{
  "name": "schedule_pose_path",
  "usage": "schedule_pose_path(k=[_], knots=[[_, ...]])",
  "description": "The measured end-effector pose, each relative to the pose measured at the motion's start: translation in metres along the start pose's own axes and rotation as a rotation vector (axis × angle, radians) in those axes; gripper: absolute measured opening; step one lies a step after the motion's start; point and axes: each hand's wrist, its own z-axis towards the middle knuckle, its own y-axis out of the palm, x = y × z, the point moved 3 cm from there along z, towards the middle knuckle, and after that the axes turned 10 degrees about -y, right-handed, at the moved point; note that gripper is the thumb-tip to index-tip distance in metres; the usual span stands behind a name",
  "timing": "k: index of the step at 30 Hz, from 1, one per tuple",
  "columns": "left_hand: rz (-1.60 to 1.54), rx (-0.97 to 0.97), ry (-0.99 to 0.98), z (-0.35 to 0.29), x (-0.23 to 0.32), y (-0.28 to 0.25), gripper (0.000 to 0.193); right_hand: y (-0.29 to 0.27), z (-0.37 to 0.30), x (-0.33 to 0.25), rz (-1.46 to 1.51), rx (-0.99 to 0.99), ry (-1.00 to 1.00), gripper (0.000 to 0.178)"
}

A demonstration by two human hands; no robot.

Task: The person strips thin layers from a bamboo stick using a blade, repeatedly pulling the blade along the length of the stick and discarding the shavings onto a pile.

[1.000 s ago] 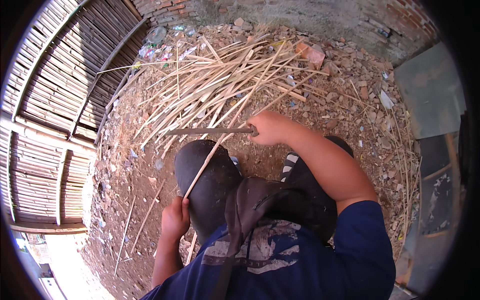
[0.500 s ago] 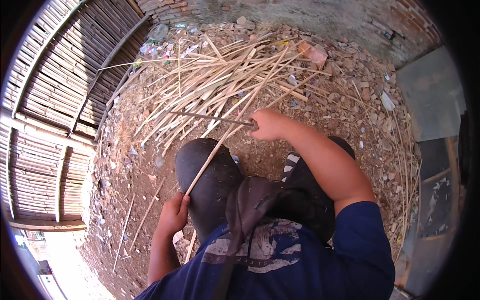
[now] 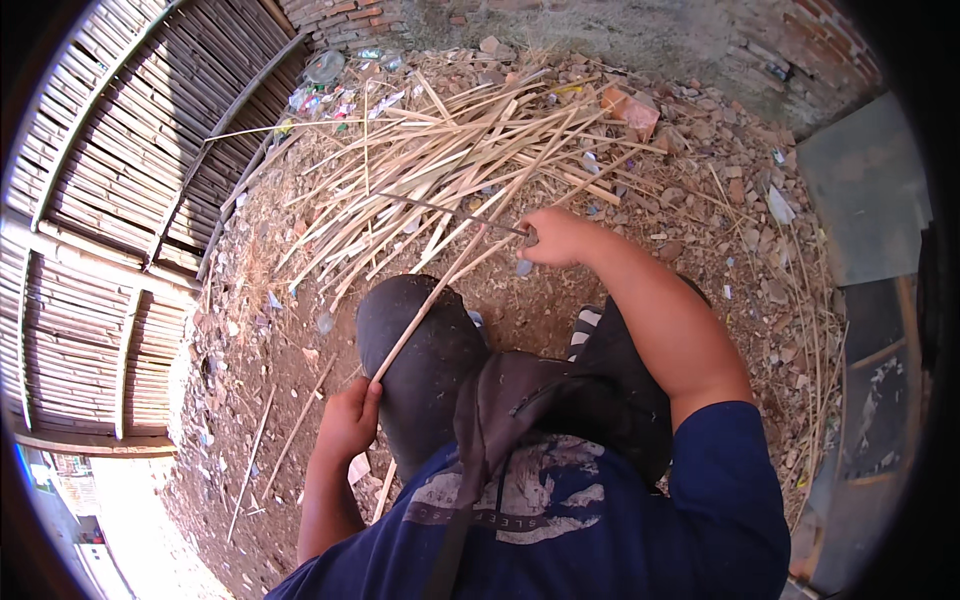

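Note:
My left hand (image 3: 350, 418) is closed on the near end of a long bamboo strip (image 3: 408, 345). The strip slants over my left knee, up and away to the right toward the pile. In my right hand (image 3: 558, 238), closed, is the handle of a long knife with a thin dark blade (image 3: 450, 211). The blade points left and crosses the strip just beyond my knees; whether it touches the strip I cannot tell. Beyond the blade lies a loose pile of split bamboo strips (image 3: 470, 150), crossing at many angles.
A bamboo slat wall (image 3: 100, 130) stands at the left, and a brick wall (image 3: 640, 50) closes the far side. A grey panel (image 3: 865, 190) leans at the right. Two thin sticks (image 3: 298, 430) lie left of me on ground strewn with rubble and litter.
My right hand has shifted slightly right and away from me, taking the knife with it. The blade's tip now sits farther off. My left hand keeps its hold on the strip.

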Motion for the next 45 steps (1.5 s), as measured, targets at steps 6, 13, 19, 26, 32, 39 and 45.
schedule_pose_path(k=[6,13,19,26,32,39,45], knots=[[0.025,0.002,0.008,-0.006,-0.005,0.0,0.035,-0.004,-0.014,-0.068,-0.208,-0.174,-0.236,0.043],[-0.219,-0.17,-0.077,0.007,-0.022,0.007,0.038,-0.038,-0.013,0.028,-0.008,0.138,0.162,0.048],[-0.319,-0.287,-0.135,0.01,-0.03,0.005,0.04,-0.008,-0.01,-0.032,-0.137,-0.046,-0.045,0.048],[-0.475,-0.43,-0.278,0.014,-0.047,0.006,0.04,-0.005,0.002,-0.012,0.093,-0.043,-0.064,0.051],[-0.311,-0.273,-0.144,0.017,-0.042,0.006,0.042,-0.016,-0.002,0.032,0.039,0.193,0.089,0.051],[-0.019,-0.015,-0.026,0.006,-0.018,0.003,0.04,0.005,-0.007,-0.059,-0.133,-0.206,-0.251,0.05],[-0.022,0.033,-0.019,0.01,-0.014,0.005,0.038,-0.029,0.001,0.043,0.17,0.158,0.137,0.067]])
